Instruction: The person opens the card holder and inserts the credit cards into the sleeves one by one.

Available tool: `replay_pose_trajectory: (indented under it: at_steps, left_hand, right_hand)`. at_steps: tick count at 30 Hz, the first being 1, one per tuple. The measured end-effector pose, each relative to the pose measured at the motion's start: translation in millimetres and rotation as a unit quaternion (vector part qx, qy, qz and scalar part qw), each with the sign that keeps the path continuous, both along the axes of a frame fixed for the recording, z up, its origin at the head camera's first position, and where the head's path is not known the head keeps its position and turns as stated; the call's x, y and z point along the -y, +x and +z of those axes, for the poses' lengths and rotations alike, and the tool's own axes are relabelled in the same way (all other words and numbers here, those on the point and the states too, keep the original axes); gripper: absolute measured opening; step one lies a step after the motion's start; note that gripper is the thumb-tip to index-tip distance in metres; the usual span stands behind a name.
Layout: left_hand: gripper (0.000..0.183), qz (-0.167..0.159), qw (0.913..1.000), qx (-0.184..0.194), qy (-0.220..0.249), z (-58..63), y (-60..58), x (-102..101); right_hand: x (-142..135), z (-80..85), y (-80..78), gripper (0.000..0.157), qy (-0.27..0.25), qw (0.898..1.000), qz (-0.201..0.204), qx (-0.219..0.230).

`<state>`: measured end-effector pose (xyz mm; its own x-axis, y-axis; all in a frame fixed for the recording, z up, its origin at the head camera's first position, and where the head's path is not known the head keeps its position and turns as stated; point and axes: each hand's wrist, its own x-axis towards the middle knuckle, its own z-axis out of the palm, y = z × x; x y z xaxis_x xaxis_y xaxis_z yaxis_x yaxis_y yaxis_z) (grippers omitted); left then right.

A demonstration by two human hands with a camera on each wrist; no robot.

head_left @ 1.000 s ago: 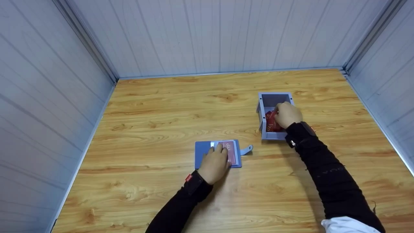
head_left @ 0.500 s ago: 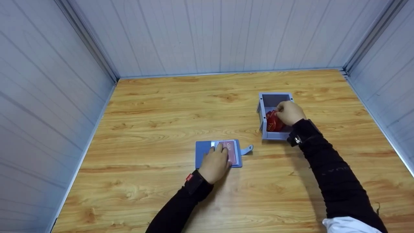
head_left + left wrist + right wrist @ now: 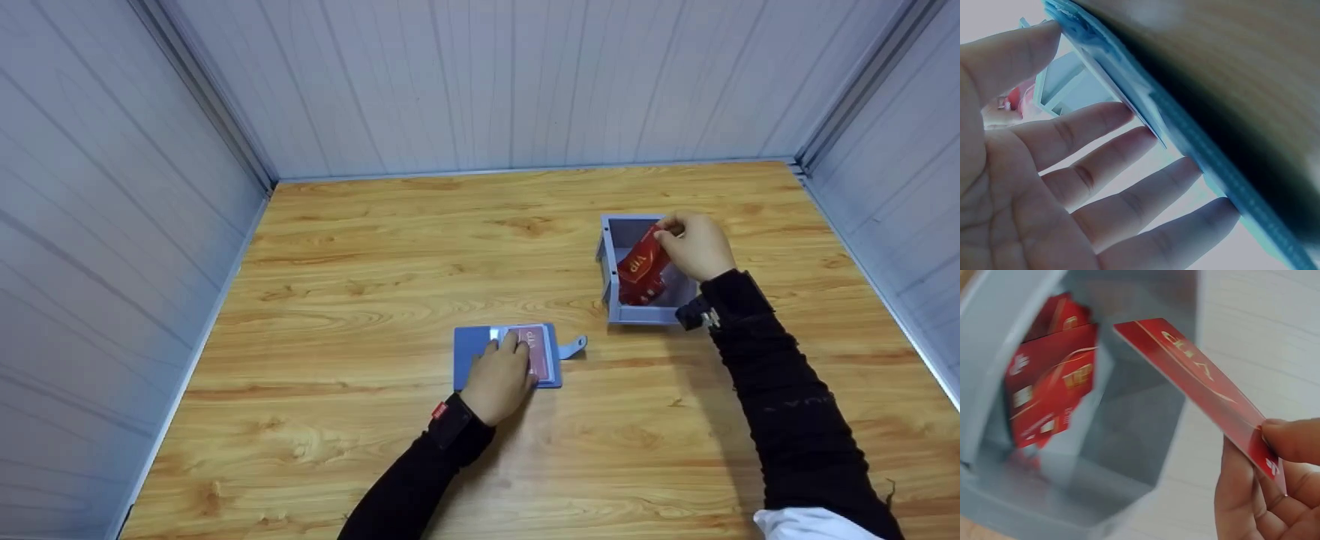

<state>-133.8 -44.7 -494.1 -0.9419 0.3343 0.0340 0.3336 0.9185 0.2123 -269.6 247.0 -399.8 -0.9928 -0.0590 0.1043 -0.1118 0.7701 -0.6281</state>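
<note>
An open blue card holder (image 3: 470, 351) lies on the table, a red VIP card (image 3: 538, 356) in its clear sleeve and its strap (image 3: 574, 346) sticking out to the right. My left hand (image 3: 499, 382) rests on it; in the left wrist view the fairly straight fingers (image 3: 1112, 208) touch its pages and edge. Over the grey box (image 3: 649, 316), my right hand (image 3: 699, 246) pinches a red VIP card (image 3: 1196, 377) by one end between thumb and fingers, the card tilted above the box. Several more red cards (image 3: 1053, 382) lie inside the box.
Pale panel walls (image 3: 465, 82) enclose the wooden table (image 3: 360, 262) at the back and both sides. The box stands behind and to the right of the card holder.
My right hand has risen out of the box, up and to the right, bringing one red VIP card with it. The left hand and the card holder have stayed put.
</note>
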Motion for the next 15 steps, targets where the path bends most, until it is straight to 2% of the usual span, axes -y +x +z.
replay_pose_trajectory:
  at_steps: [8, 15]
  left_hand:
    - [0.042, -0.001, 1.0000, 0.003, 0.004, -0.3, -0.8, 0]
    - [0.043, -0.003, 1.0000, 0.001, 0.003, -0.3, -1.6, 0]
  right_hand:
    - [23, 11.0, 12.0, 0.026, -0.054, 0.998, 0.042, 0.000]
    - [45, -0.5, 20.2, 0.026, -0.104, 0.990, 0.085, 0.048]
